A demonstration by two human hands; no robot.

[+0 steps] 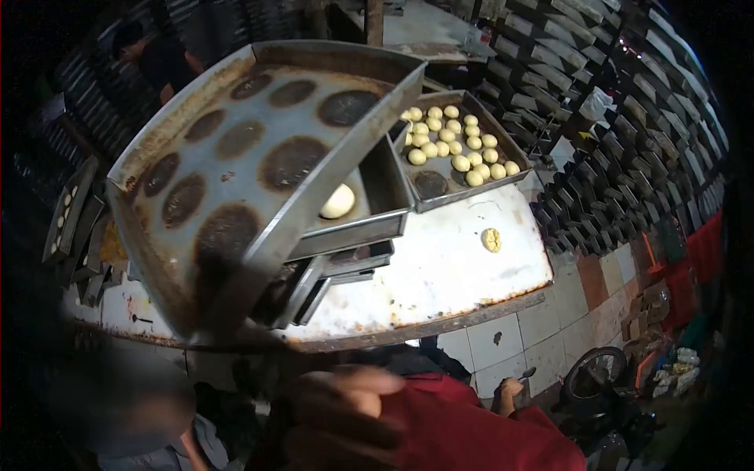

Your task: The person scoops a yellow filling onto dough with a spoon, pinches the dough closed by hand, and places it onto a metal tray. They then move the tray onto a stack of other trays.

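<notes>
A large empty baking tray (259,165), its floor marked with dark round scorch rings, is tilted up over the left part of the worktable (463,267), its near corner down by the table's front edge. The hand (345,412) at the bottom of the view, in a red sleeve (471,436), is blurred; it seems to be the right one, reaching up towards the tray's lower corner, and whether its fingers are curled or grip the tray cannot be told. The other hand is not visible.

Under the raised tray sit more stacked trays (345,251), and one dough ball (338,202) shows in the top one. Just beside them, toward the far right corner of the worktable, a tray of dough balls (459,145) holds rows of pale rounds. One flattened dough piece (492,239) lies alone near the right edge. Another person (161,59) stands beyond the far left corner. Dark racks of trays (620,133) line the right side.
</notes>
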